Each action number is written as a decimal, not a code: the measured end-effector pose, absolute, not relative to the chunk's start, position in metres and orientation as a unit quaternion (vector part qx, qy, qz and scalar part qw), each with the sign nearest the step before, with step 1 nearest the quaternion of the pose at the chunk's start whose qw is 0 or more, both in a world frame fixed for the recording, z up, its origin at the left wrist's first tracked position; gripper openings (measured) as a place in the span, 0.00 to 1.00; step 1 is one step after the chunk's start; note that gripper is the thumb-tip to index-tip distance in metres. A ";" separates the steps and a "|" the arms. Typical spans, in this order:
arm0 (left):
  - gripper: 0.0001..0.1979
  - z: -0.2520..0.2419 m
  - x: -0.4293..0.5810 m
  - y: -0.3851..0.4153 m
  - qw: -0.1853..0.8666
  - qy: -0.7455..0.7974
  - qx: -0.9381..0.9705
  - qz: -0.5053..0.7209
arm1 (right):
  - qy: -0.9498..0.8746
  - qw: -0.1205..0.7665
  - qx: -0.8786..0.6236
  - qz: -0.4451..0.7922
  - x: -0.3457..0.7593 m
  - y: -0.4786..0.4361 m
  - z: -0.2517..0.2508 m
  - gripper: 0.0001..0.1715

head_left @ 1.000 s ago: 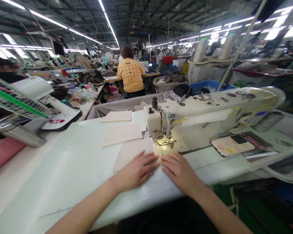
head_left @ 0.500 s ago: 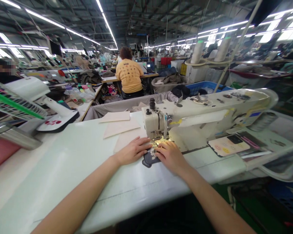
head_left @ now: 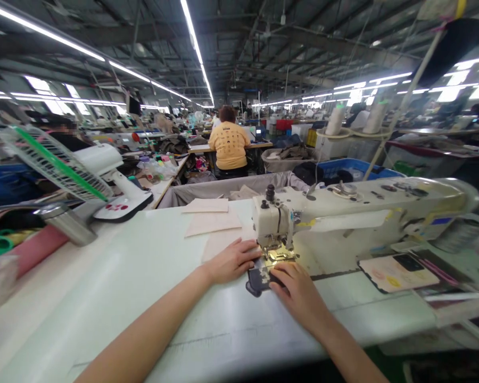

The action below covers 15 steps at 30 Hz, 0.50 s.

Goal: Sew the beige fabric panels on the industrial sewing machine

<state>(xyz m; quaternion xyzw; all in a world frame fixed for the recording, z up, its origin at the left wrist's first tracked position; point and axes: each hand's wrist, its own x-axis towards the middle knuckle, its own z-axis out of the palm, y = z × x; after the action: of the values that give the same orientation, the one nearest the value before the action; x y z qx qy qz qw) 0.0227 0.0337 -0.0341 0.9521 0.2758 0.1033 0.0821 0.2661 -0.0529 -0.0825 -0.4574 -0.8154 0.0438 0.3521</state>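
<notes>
A white sewing machine (head_left: 343,218) stands on the pale table (head_left: 143,298), its needle area lit. A small dark patterned fabric piece (head_left: 257,279) lies just in front of the presser foot. My left hand (head_left: 233,260) rests flat on a beige fabric panel (head_left: 219,242) at the dark piece's left edge, fingers stretched toward the needle. My right hand (head_left: 299,295) presses on the dark piece's right side, fingers curled down onto it.
Two more beige panels (head_left: 207,213) lie behind on the table. A small white desk fan (head_left: 104,175) stands at left, a metal cylinder (head_left: 66,223) beside it. A control panel (head_left: 399,271) lies at right. A person in a yellow shirt (head_left: 229,143) sits ahead.
Both hands slid forward from the table's near part to the presser foot. The dark patterned piece, unseen a second ago, now lies under them. The view tilted up.
</notes>
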 end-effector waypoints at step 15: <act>0.39 0.004 -0.024 0.056 -0.041 0.653 0.753 -0.070 | -0.804 0.350 -0.478 0.058 0.262 -0.054 -0.080 0.12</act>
<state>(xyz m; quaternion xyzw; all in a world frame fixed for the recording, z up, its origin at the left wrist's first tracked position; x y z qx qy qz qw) -0.0237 0.0564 0.0044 0.7526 0.6534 -0.0705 -0.0414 0.2622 -0.0541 -0.0798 -0.4782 -0.8035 0.0582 0.3496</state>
